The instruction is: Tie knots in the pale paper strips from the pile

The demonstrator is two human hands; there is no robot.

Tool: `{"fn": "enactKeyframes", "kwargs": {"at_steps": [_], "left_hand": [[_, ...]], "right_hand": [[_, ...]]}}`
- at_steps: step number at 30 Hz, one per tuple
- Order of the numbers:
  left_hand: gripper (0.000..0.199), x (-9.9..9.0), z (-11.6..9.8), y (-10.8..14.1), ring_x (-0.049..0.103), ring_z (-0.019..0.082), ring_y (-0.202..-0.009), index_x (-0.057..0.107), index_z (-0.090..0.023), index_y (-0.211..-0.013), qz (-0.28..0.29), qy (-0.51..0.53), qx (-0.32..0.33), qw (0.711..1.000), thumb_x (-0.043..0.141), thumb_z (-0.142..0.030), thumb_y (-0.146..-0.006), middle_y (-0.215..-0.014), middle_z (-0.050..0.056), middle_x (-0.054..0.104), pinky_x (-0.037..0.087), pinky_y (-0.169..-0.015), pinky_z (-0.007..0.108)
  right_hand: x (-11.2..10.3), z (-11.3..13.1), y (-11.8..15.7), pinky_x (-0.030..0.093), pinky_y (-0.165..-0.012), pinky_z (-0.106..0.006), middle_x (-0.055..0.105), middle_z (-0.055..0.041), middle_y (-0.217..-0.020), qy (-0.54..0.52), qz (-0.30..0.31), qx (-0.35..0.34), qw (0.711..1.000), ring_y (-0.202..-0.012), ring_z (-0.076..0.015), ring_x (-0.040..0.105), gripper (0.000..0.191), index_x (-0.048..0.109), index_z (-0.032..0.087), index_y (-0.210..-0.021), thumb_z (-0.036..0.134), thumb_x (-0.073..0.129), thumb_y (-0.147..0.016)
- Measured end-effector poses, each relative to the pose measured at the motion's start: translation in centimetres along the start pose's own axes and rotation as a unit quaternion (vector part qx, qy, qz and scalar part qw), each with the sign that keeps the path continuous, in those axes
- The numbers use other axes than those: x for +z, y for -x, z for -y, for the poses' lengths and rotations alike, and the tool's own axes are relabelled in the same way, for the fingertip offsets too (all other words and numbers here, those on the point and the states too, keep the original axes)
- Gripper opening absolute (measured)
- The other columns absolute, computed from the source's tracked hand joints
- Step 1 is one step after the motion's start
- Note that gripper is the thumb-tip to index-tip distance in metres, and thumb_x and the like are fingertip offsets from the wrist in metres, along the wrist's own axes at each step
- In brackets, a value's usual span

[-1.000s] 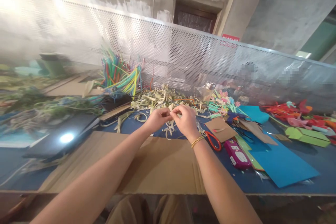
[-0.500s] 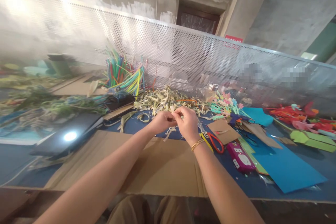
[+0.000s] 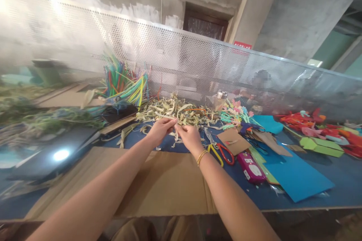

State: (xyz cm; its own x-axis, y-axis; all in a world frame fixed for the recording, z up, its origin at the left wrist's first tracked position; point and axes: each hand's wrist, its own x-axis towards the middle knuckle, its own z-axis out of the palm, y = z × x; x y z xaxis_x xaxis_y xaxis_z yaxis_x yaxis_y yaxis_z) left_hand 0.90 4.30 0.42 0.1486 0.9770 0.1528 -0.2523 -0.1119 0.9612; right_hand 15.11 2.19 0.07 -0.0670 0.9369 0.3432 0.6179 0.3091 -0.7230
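My left hand and my right hand meet fingertip to fingertip above the far edge of a flat cardboard sheet. Both are closed in a pinch on a thin pale strip, whose end pokes out past the left fingers. Whether it is paper or dried husk I cannot tell. Just behind lies a heap of similar curled cream-green strips. A gold chain bracelet circles my right wrist. Beside that wrist rest scissors with yellow and red handles.
Colourful pipe cleaners stand at the back left, near a dark tablet-like panel reflecting light. Rightward are a purple box-like device, blue sheets, small paper flowers and red pieces. A perforated metal screen runs behind.
My hands have drawn slightly apart at the wrists, fingertips still together, and more of the pale strip shows. The scissors are less covered. The whole view has shifted a little to the right.
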Motion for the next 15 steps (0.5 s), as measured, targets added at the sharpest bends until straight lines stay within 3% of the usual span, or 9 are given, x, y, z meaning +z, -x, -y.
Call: {"fn": "enactKeyframes", "kwargs": {"at_steps": [5,11,15], "left_hand": [[0.029,0.2,-0.3,0.3,0.052,0.009,-0.056,0.063,-0.014,-0.07,0.043,-0.004,-0.023,0.999,0.081,-0.034,-0.057,-0.063,-0.001,0.059,0.042,-0.056,0.023],[0.031,0.1,-0.4,0.4,0.048,0.009,-0.046,0.065,-0.014,-0.077,0.017,0.03,-0.03,0.999,0.081,-0.032,-0.057,-0.058,-0.002,0.057,0.041,-0.046,0.024],[0.033,-0.2,-0.3,0.2,0.044,0.007,-0.043,0.067,-0.013,-0.077,-0.003,0.041,-0.05,0.998,0.083,-0.029,-0.054,-0.053,-0.004,0.054,0.037,-0.043,0.022]], "right_hand": [[1.0,-0.7,-0.3,0.031,-0.049,-0.024,0.06,0.0011,-0.053,-0.105,0.026,0.029,0.994,-0.047,-0.0106,0.048,0.034,0.065,0.018,-0.06,0.047,0.059,-0.076],[1.2,-0.2,0.0,0.036,-0.054,-0.022,0.066,-0.0007,-0.062,-0.128,0.072,-0.004,0.989,-0.054,-0.0107,0.054,0.025,0.07,0.018,-0.068,0.032,0.054,-0.081],[1.4,0.2,0.3,0.036,-0.053,-0.021,0.064,-0.0007,-0.06,-0.128,0.084,-0.001,0.988,-0.053,-0.0101,0.053,0.025,0.072,0.017,-0.072,0.031,0.054,-0.083]]}}
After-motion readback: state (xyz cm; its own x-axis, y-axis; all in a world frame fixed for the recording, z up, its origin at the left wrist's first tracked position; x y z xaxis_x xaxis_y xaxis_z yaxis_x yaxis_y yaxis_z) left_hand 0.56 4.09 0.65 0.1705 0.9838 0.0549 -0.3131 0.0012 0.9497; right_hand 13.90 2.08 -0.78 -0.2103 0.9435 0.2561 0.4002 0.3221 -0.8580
